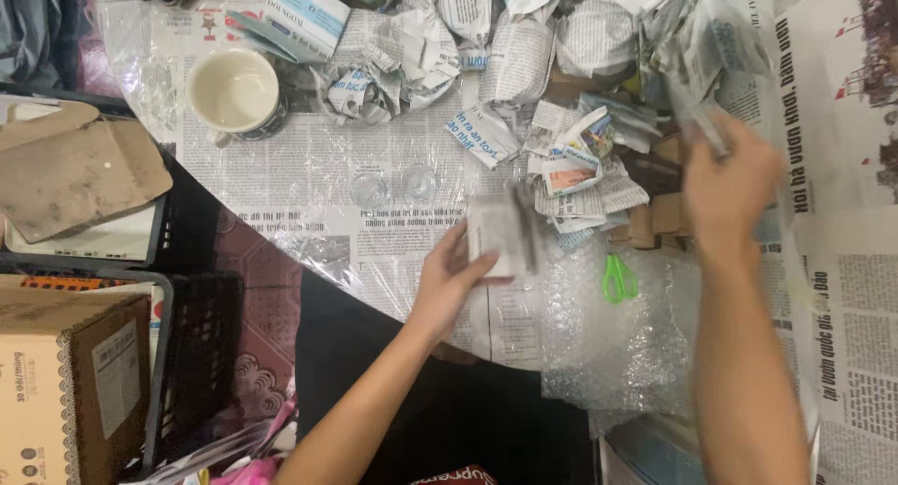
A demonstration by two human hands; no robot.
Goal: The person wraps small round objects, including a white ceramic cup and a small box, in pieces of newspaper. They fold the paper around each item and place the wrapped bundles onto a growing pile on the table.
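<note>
My left hand (pixel 452 277) holds a small pale, paper-wrapped packet (pixel 499 232) above the newspaper-covered table (pixel 309 167); the packet is blurred by motion. My right hand (pixel 728 188) is raised at the right, its fingers closed on the edge of a clear plastic sheet or bag (pixel 703 64) that reaches up toward the far right corner. This hand is blurred too. Green-handled scissors (pixel 617 279) lie on bubble wrap (pixel 608 335) between my two arms.
A cream bowl (pixel 234 92) stands at the far left of the table. Crumpled newspaper bundles (pixel 440 45) and paper scraps fill the far side. Small cardboard pieces (pixel 655 218) lie by my right hand. Black crates (pixel 201 354) and a cardboard box (pixel 65 391) stand at left.
</note>
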